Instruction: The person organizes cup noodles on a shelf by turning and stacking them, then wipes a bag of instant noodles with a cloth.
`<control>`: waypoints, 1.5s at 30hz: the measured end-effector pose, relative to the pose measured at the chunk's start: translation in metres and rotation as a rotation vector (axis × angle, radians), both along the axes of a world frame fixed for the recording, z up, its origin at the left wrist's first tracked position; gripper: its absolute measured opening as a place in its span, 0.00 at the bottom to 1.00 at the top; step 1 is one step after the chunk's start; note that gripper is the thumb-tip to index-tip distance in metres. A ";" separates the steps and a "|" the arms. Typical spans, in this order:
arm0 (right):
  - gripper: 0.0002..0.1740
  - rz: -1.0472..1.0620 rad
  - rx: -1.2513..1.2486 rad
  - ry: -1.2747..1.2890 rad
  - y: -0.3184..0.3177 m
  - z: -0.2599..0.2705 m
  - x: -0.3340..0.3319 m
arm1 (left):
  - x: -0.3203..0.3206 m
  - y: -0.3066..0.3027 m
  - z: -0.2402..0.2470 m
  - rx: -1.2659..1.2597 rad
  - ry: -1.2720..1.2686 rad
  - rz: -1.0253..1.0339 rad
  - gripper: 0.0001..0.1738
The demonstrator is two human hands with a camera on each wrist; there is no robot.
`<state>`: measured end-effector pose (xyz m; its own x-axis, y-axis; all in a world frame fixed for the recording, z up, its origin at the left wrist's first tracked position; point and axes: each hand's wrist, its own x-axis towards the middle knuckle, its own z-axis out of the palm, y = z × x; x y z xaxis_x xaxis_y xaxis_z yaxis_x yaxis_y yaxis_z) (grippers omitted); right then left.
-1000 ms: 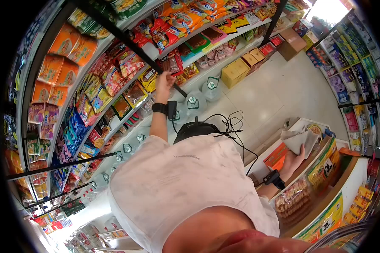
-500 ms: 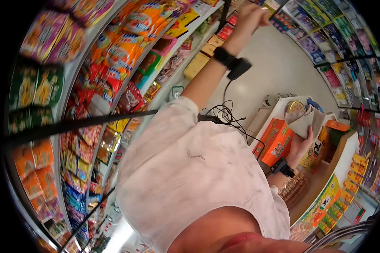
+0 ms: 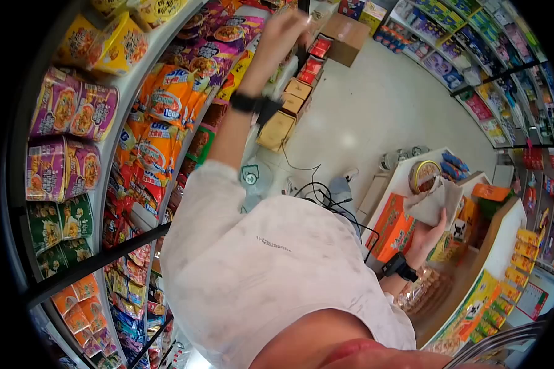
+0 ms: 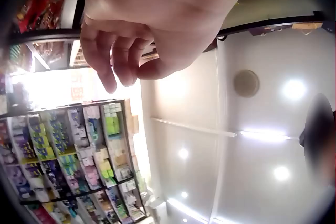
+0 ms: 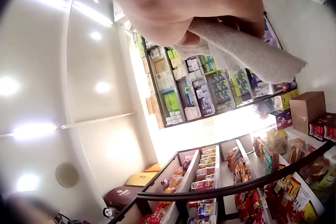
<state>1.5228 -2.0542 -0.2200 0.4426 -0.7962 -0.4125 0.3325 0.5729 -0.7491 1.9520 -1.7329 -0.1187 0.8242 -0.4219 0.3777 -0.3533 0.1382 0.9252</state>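
My left hand point(image 3: 282, 35) is raised in front of the shelving, its fingers overlapping a black shelf post point(image 3: 302, 43) in the head view. In the left wrist view the left fingers point(image 4: 122, 61) hang loosely curled and nothing shows between them. Down at the right, my right hand point(image 3: 429, 235) grips a grey cloth point(image 3: 434, 203) between thumb and fingers. A flap of that cloth point(image 5: 252, 53) sticks out past the fingers in the right wrist view. Close by the cloth are a round tin point(image 3: 423, 174) and an orange box point(image 3: 390, 226).
Shelves of orange noodle packs point(image 3: 166, 98) and purple noodle tubs point(image 3: 64, 169) curve along the left. Below them, a water bottle point(image 3: 255, 177) and yellow boxes point(image 3: 277, 131) stand on the floor. A cardboard box point(image 3: 346, 38) is farther ahead. Black cables point(image 3: 326, 197) hang by the body.
My left hand left the lower snack shelf, swung out over the aisle, then came back left beside the shelf post. The view shifted along the shelves. My right hand kept the cloth.
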 end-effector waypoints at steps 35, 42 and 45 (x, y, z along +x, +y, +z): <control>0.19 1.191 -0.589 0.121 -0.190 -0.001 0.329 | 0.008 -0.235 -0.104 0.385 0.307 -0.170 0.32; 0.11 1.059 -0.904 0.056 -0.163 0.037 0.397 | 0.089 -0.290 -0.089 0.434 0.111 -0.374 0.23; 0.10 0.925 -0.934 0.109 -0.166 0.030 0.415 | 0.118 -0.296 -0.103 0.429 0.109 -0.369 0.19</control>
<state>1.9374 -2.2200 -0.1904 0.9735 -0.2219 0.0560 0.0132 -0.1898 -0.9817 2.0699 -2.0290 -0.2217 0.6178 -0.7858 0.0307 -0.2526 -0.1614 0.9540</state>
